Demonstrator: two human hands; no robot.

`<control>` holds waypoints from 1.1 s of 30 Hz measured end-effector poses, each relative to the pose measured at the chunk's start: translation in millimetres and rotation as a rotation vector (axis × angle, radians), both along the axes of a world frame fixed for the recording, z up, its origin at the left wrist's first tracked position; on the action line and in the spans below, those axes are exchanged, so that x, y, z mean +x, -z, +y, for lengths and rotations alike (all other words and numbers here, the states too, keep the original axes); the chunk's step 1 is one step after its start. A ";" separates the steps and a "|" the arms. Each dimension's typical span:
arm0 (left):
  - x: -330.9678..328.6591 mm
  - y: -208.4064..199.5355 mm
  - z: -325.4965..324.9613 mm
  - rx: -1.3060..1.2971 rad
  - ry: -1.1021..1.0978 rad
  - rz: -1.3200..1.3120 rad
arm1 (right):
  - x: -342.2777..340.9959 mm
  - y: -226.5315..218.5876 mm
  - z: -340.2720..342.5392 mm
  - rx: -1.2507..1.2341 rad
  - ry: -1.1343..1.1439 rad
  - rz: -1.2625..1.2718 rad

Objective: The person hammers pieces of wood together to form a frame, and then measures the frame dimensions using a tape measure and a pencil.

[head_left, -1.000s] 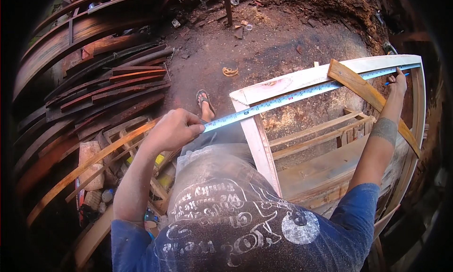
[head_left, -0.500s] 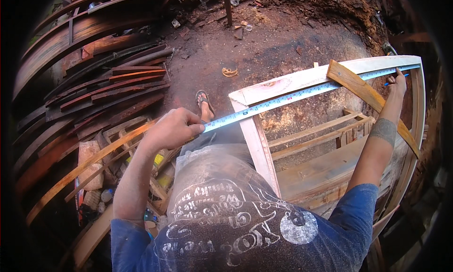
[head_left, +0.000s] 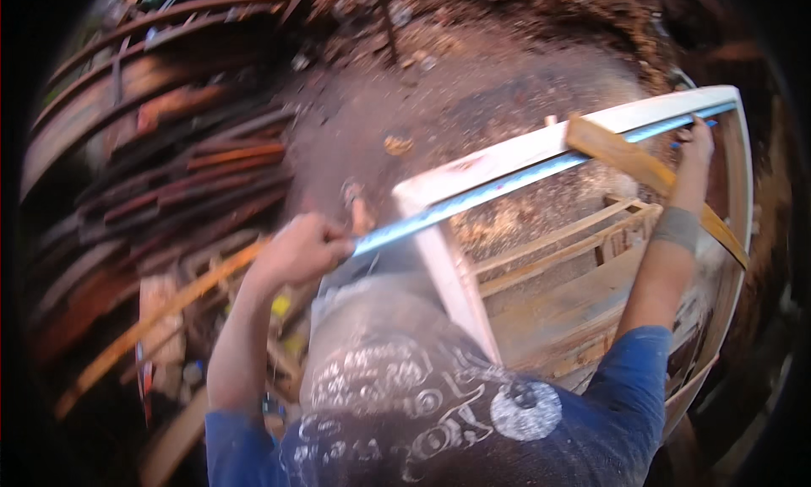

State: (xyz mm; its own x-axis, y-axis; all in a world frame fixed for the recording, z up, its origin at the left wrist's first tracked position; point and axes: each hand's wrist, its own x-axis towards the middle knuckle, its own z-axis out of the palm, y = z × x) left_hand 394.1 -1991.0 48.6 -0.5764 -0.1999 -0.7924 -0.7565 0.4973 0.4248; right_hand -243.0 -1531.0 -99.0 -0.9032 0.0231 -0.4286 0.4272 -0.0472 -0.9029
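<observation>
My left hand (head_left: 304, 249) is closed on the near end of a tape measure (head_left: 473, 198), which stretches out in a straight line to the right. The blade runs along the inner edge of a pale wooden frame (head_left: 481, 159) and passes under a brown wooden strip (head_left: 621, 155) lying across the frame. At the frame's far right corner, my right hand (head_left: 696, 142) is closed around a slim blue pen (head_left: 712, 124), with its fingers against the tape. Motion blur hides the finer details of the fingers.
Dark timber pieces (head_left: 228, 159) are piled on the left. A long light strip of wood (head_left: 160, 325) slants beside my left arm. Slatted wood (head_left: 557, 238) shows inside the frame. A coil of cord (head_left: 398, 143) lies on the dirt ground, with a post (head_left: 386, 22) beyond it.
The whole view has shifted and blurred, with the frame and right hand slightly farther left in the picture. Both hands keep their hold, and the tape stays stretched along the frame.
</observation>
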 end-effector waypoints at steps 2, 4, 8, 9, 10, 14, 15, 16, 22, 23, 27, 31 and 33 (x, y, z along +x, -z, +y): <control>6.6 7.4 4.7 -0.011 -0.055 0.043 | 50.3 -10.7 -76.5 0.010 0.104 0.003; -2.1 1.1 7.8 0.010 -0.089 -0.018 | 54.4 -7.5 -67.8 0.019 0.225 0.071; -12.3 -8.5 14.4 -0.048 -0.015 -0.076 | 57.8 -17.2 -62.2 0.095 0.312 0.087; -13.3 -13.0 16.9 -0.051 -0.038 -0.093 | 62.2 -24.8 -68.5 0.124 0.310 0.020; -19.8 -16.0 18.8 -0.043 -0.033 -0.091 | 54.4 -17.2 -55.3 0.108 0.373 0.029; -17.5 -14.6 22.4 -0.006 -0.074 -0.057 | 74.3 -43.0 -77.5 0.040 0.351 -0.002; -15.5 -14.1 22.5 -0.006 -0.093 -0.066 | 78.1 -49.2 -84.4 0.097 0.351 0.006; -16.3 -13.2 23.0 -0.014 -0.087 -0.082 | 81.3 -52.5 -85.1 0.162 0.355 0.014; -20.2 -17.3 27.2 -0.020 -0.077 -0.086 | 70.3 -32.3 -73.5 0.215 0.365 0.057; -21.0 -18.7 28.2 -0.045 -0.059 -0.088 | 72.0 -33.5 -74.1 0.212 0.370 0.056; -15.7 -17.4 29.7 -0.096 -0.067 -0.095 | 89.4 -53.5 -87.2 0.147 0.335 0.035; -15.2 -16.9 29.9 -0.086 -0.050 -0.080 | 89.3 -53.7 -80.6 0.223 0.325 0.043; -17.3 -18.9 31.9 -0.104 -0.045 -0.097 | 86.2 -53.1 -80.8 0.234 0.316 0.020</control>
